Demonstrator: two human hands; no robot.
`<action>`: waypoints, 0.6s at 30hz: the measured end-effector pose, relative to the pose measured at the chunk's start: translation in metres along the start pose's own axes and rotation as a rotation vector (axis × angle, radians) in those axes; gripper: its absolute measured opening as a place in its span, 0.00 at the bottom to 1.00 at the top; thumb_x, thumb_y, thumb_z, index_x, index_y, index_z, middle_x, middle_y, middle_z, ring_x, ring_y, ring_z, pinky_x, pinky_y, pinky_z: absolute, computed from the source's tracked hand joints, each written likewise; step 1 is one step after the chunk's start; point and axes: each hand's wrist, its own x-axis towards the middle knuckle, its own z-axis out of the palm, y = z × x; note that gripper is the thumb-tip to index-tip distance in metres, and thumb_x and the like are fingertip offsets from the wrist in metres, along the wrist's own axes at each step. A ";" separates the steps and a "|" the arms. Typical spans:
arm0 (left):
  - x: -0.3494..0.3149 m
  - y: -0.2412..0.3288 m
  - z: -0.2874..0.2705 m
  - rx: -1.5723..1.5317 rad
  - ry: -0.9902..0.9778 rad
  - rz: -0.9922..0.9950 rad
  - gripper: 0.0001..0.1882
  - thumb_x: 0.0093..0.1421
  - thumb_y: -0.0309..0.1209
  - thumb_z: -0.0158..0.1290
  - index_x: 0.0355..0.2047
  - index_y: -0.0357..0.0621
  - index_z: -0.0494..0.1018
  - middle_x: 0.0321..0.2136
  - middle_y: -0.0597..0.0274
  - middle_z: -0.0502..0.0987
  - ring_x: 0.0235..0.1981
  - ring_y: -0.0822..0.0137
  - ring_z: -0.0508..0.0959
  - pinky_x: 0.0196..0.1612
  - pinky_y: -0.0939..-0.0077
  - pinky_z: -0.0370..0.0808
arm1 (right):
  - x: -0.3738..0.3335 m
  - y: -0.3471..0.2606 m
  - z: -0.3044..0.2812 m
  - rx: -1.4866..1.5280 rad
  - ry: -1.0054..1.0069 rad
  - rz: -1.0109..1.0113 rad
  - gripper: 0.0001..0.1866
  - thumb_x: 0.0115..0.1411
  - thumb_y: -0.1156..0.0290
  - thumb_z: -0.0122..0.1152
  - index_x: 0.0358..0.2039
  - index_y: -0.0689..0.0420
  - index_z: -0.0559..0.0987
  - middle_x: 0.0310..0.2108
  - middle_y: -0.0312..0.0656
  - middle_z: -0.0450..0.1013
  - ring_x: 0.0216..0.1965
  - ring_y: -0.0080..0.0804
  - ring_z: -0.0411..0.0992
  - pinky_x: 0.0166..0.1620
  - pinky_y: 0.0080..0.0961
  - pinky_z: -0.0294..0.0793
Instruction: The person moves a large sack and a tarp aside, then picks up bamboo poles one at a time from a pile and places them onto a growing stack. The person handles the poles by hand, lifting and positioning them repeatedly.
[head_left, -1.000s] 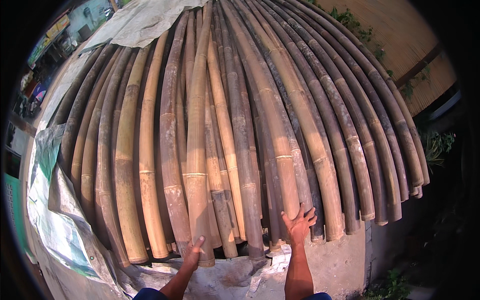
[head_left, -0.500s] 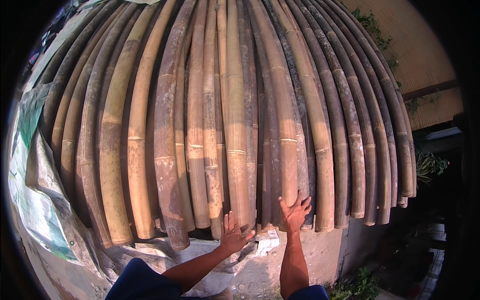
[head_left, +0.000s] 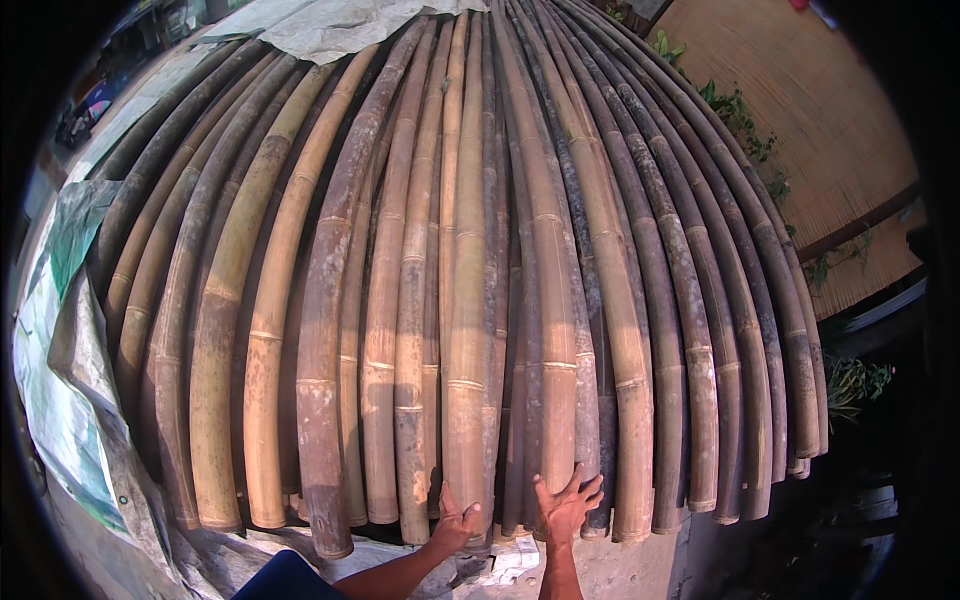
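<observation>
Long brown and tan bamboo poles lie side by side, their cut ends toward me. My left hand (head_left: 455,522) rests at the near end of a pale bamboo pole (head_left: 466,350), fingers extended along its left side and thumb across its top. A little to the right, my right hand (head_left: 567,507) lies against the near end of another bamboo pole (head_left: 558,410), with its fingers spread. Neither hand is closed around a pole. The undersides of both poles are hidden.
A worn white and green sheet (head_left: 80,400) hangs along the left side, and a pale sheet (head_left: 340,28) covers the far ends. Under the near ends is a concrete surface (head_left: 625,568). A woven panel (head_left: 800,110) and plants (head_left: 850,390) stand at the right.
The view has shifted, so the poles and both hands sit lower in the picture and more of the far sheet shows. Both hands remain at the pole ends with fingers extended.
</observation>
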 end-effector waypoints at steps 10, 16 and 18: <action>0.006 0.024 -0.047 0.280 -0.204 -0.097 0.55 0.64 0.63 0.48 0.73 0.37 0.37 0.71 0.31 0.43 0.73 0.37 0.47 0.73 0.54 0.49 | 0.000 0.005 0.005 0.016 0.060 -0.024 0.57 0.46 0.29 0.67 0.69 0.53 0.65 0.71 0.72 0.43 0.68 0.83 0.43 0.65 0.73 0.49; -0.056 0.031 -0.148 0.254 -0.194 0.002 0.41 0.66 0.59 0.48 0.66 0.37 0.63 0.60 0.33 0.68 0.61 0.45 0.71 0.62 0.58 0.69 | -0.001 0.011 0.009 0.032 0.072 -0.035 0.57 0.46 0.30 0.67 0.70 0.53 0.64 0.71 0.71 0.43 0.68 0.82 0.42 0.65 0.73 0.51; -0.086 0.034 -0.182 0.287 -0.026 0.170 0.32 0.67 0.53 0.51 0.58 0.37 0.72 0.46 0.38 0.80 0.48 0.46 0.81 0.52 0.58 0.76 | 0.000 0.011 0.008 0.034 0.060 -0.027 0.57 0.46 0.29 0.67 0.70 0.52 0.64 0.71 0.70 0.43 0.69 0.82 0.42 0.65 0.72 0.51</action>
